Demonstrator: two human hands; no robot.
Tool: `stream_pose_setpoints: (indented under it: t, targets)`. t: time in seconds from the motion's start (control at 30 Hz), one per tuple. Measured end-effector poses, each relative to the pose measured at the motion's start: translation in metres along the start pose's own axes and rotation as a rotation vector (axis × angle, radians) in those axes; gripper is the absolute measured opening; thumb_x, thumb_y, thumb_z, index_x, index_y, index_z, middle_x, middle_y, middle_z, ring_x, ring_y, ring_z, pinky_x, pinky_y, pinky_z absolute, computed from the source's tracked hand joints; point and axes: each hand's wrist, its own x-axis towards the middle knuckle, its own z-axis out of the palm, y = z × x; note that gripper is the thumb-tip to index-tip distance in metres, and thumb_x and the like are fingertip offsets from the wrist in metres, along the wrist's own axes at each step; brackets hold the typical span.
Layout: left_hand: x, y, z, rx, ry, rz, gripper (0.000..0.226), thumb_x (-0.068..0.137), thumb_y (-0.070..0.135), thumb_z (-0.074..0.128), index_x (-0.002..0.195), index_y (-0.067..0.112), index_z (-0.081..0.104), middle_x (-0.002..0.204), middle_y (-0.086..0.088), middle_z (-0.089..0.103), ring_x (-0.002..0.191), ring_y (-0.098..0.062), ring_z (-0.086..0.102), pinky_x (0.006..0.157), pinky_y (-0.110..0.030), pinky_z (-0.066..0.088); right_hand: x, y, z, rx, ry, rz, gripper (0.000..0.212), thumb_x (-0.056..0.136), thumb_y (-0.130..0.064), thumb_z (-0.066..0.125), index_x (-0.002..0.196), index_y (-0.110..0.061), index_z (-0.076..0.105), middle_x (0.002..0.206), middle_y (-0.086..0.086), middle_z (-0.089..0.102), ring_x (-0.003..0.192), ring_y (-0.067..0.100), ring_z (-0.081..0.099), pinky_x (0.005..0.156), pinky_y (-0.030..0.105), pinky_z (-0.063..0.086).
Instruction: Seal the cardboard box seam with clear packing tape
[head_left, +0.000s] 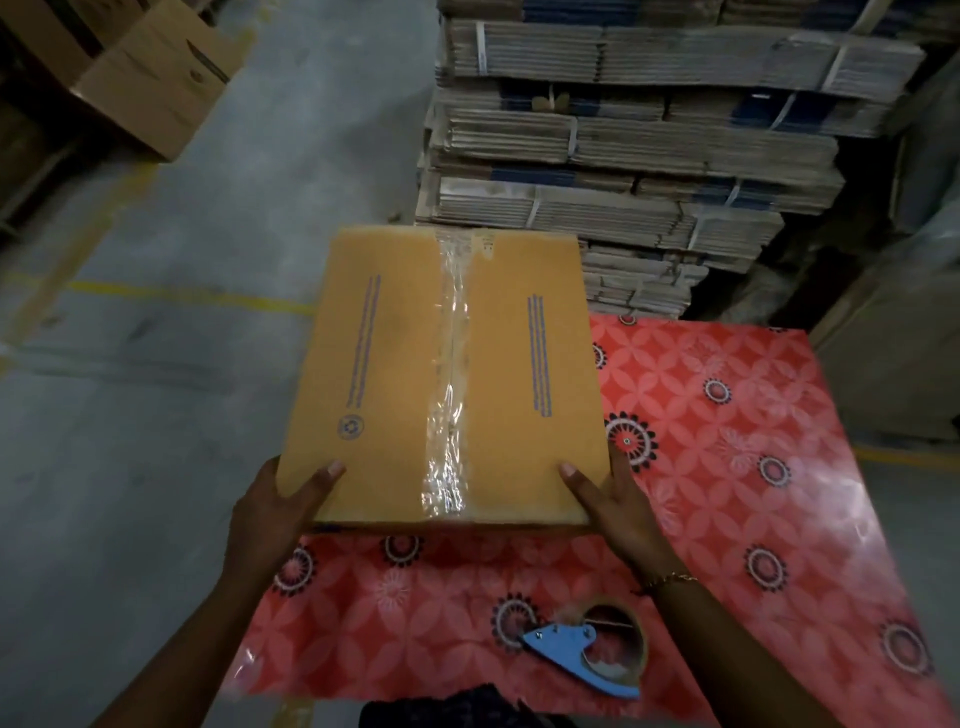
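Observation:
A tan cardboard box (384, 364) is held up over the left side of a table, its top face toward me. A strip of clear packing tape (451, 374) runs along its centre seam from the far edge to the near edge, wrinkled and shiny. My left hand (275, 514) grips the near left corner, thumb on top. My right hand (613, 499) grips the near right corner, thumb on top, a bracelet at the wrist. A roll of clear tape in a blue dispenser (592, 649) lies on the table near me, untouched.
The table wears a red flowered cloth (753, 467). Behind it rise tall stacks of flattened, strapped cardboard (649, 156). Assembled boxes (150, 88) stand at the far left. Grey concrete floor (156, 364) with yellow lines lies to the left.

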Motion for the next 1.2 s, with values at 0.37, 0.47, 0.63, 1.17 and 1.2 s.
stream_pose_setpoints:
  t: [0.37, 0.47, 0.63, 1.17, 1.2]
  targets:
    - [-0.055, -0.028, 0.028, -0.849, 0.069, -0.506, 0.052, 0.098, 0.066, 0.028, 0.067, 0.027, 0.042, 0.038, 0.012, 0.036, 0.034, -0.006, 0.029, 0.038, -0.027, 0.006, -0.076, 0.084, -0.08, -0.345, 0.004, 0.371, 0.022, 0.094, -0.042, 0.063, 0.093, -0.02, 0.067, 0.098, 0.009, 0.074, 0.078, 0.021, 0.072, 0.06, 0.023, 0.049]
    - [-0.094, -0.027, 0.061, -0.854, -0.108, -0.597, 0.059, 0.104, 0.049, 0.028, 0.054, 0.025, 0.048, 0.042, 0.009, 0.038, 0.037, -0.007, 0.017, 0.039, -0.015, 0.013, -0.098, 0.11, -0.086, -0.408, -0.023, 0.456, 0.021, 0.094, -0.041, 0.062, 0.102, -0.022, 0.065, 0.1, 0.008, 0.075, 0.085, 0.027, 0.073, 0.072, 0.032, 0.053]
    - [-0.148, -0.007, 0.124, -0.226, -0.453, -0.456, 0.028, 0.1, 0.019, 0.049, 0.079, 0.01, 0.064, 0.062, -0.007, 0.066, 0.057, -0.023, 0.056, 0.054, -0.025, 0.037, -0.111, 0.126, -0.073, -0.442, -0.078, 0.563, 0.047, 0.088, -0.061, 0.058, 0.097, -0.015, 0.058, 0.083, 0.01, 0.077, 0.061, 0.023, 0.069, 0.052, 0.028, 0.049]
    - [-0.185, 0.024, 0.146, -0.223, -0.528, -0.433, 0.031, 0.097, 0.039, 0.057, 0.102, 0.012, 0.071, 0.091, -0.006, 0.073, 0.081, -0.022, 0.066, 0.069, -0.03, 0.046, -0.105, 0.118, -0.07, -0.297, 0.098, 0.104, 0.024, 0.091, -0.033, 0.067, 0.08, -0.022, 0.049, 0.071, 0.004, 0.064, 0.064, 0.029, 0.062, 0.057, 0.044, 0.052]
    - [-0.187, 0.029, 0.145, -0.27, -0.586, -0.488, 0.036, 0.096, 0.046, 0.056, 0.103, 0.014, 0.071, 0.09, -0.004, 0.073, 0.08, -0.021, 0.068, 0.071, -0.031, 0.049, -0.102, 0.101, -0.077, -0.243, 0.062, 0.049, 0.022, 0.092, -0.029, 0.068, 0.08, -0.023, 0.05, 0.069, 0.0, 0.064, 0.063, 0.025, 0.061, 0.052, 0.04, 0.052]
